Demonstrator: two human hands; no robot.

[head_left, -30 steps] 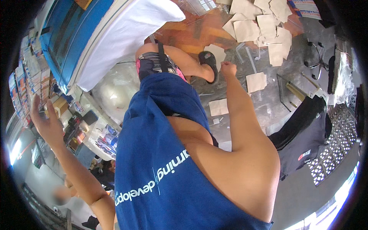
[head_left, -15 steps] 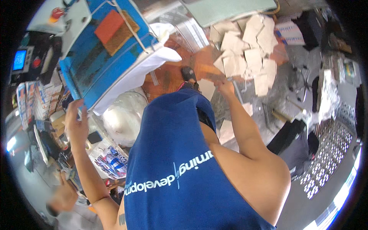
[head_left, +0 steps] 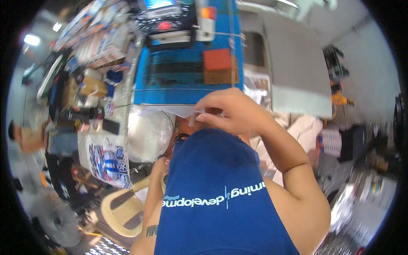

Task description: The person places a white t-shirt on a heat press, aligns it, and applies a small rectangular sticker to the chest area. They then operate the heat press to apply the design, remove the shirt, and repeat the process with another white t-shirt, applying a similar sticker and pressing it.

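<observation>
We look down on both bare hands in front of a blue board (head_left: 182, 97). The right hand (head_left: 231, 111) reaches across above the blue shirt (head_left: 204, 170), palm downward, its fingers bent and its thumb parted from them; we see nothing gripped between them. A white cloth (head_left: 168, 109) hangs along the near edge of the board, directly to the left of the right fingertips, which overlap its end in this view; whether they touch it we cannot tell. The left hand (head_left: 160, 165) is low beside the shirt, mostly hidden, so we cannot tell whether it is clenched or loose; the cloth lies beyond it, well apart. Nearest to this hand we find a bundle in clear plastic (head_left: 146, 134), just beyond it and below the cloth. On the board, an orange slab (head_left: 217, 59) adjoins a brown slab (head_left: 219, 77), with a machine with a lit screen (head_left: 168, 23) behind. We note a beige chair (head_left: 121, 212) at lower left and pale sheets (head_left: 306, 135) right of the forearm.
</observation>
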